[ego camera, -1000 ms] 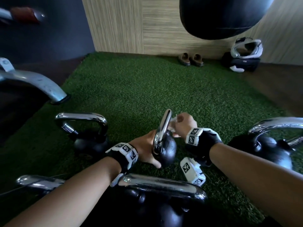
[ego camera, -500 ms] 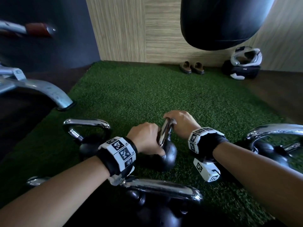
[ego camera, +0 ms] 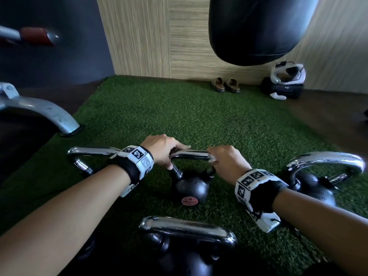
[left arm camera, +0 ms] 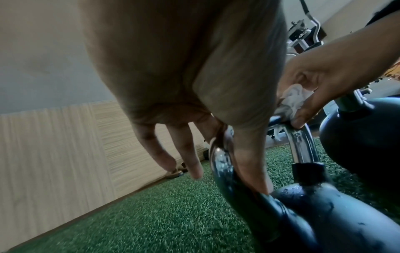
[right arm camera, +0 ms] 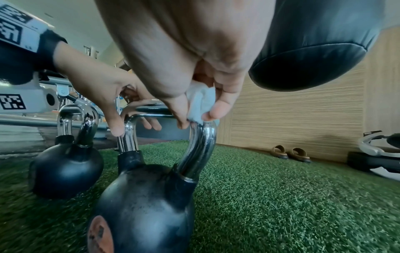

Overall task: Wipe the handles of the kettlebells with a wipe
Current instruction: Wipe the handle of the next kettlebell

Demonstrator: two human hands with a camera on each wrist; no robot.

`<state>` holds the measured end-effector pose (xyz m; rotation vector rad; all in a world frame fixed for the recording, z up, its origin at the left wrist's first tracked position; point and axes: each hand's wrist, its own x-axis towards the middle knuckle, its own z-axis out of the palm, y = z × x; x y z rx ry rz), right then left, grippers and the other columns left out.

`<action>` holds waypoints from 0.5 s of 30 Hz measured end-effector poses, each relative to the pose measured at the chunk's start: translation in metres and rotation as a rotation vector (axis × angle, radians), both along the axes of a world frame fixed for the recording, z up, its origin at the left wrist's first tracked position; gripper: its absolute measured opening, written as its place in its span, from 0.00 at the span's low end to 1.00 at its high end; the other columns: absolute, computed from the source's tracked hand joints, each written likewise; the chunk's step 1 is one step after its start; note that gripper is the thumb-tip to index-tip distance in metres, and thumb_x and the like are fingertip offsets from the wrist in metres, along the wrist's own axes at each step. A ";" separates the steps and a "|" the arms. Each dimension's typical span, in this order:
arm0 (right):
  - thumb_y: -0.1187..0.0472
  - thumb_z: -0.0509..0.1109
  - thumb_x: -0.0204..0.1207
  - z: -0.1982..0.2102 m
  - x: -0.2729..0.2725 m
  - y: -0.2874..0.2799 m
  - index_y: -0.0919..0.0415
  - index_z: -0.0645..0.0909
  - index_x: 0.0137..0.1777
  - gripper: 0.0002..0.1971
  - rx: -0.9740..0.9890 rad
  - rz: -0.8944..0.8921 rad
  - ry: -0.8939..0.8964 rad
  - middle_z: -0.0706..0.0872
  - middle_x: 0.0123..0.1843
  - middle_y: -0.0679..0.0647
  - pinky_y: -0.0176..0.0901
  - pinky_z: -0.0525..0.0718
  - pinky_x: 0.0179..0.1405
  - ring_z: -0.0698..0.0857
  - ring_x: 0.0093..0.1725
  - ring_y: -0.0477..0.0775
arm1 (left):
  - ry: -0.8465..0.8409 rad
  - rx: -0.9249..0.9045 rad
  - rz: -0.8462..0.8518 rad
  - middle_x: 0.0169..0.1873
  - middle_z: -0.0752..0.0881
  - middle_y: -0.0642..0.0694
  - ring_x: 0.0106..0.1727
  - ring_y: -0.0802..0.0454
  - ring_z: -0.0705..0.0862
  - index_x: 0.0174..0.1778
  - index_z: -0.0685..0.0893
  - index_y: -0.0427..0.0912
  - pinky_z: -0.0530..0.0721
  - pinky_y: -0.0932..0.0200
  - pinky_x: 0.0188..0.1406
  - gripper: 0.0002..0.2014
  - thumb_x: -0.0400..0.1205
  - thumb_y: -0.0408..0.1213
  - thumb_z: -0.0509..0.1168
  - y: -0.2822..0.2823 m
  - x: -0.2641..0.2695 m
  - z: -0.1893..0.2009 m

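A small black kettlebell (ego camera: 190, 189) with a chrome handle (ego camera: 189, 155) stands upright on the green turf between my hands. My left hand (ego camera: 163, 151) grips the handle's left corner, thumb down along the left leg (right arm camera: 127, 137). My right hand (ego camera: 227, 162) pinches a crumpled white wipe (right arm camera: 200, 102) against the handle's right corner (right arm camera: 201, 130). The wipe (left arm camera: 292, 99) also shows in the left wrist view, pressed on the chrome bar under my right fingers (left arm camera: 303, 111).
Three more kettlebells surround it: one at left (ego camera: 87, 156), one at right (ego camera: 316, 182), one close in front of me (ego camera: 187, 242). A black punching bag (ego camera: 256, 28) hangs above. Sandals (ego camera: 225, 85) and headgear (ego camera: 284, 80) lie by the wall. A metal machine leg (ego camera: 45, 114) stands left.
The small kettlebell has been turned so its handle lies crosswise to me. My left hand moved from its body up to the handle's left corner; my right hand stays on the handle with the wipe.
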<state>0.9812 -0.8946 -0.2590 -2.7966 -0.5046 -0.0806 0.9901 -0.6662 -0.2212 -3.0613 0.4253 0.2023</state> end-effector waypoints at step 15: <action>0.58 0.79 0.78 0.076 -0.081 -0.004 0.55 0.83 0.67 0.18 -0.058 0.009 0.124 0.88 0.61 0.54 0.31 0.74 0.41 0.84 0.55 0.50 | -0.026 -0.519 0.101 0.81 0.71 0.49 0.78 0.46 0.76 0.84 0.71 0.57 0.77 0.47 0.76 0.33 0.83 0.30 0.64 0.043 -0.062 -0.009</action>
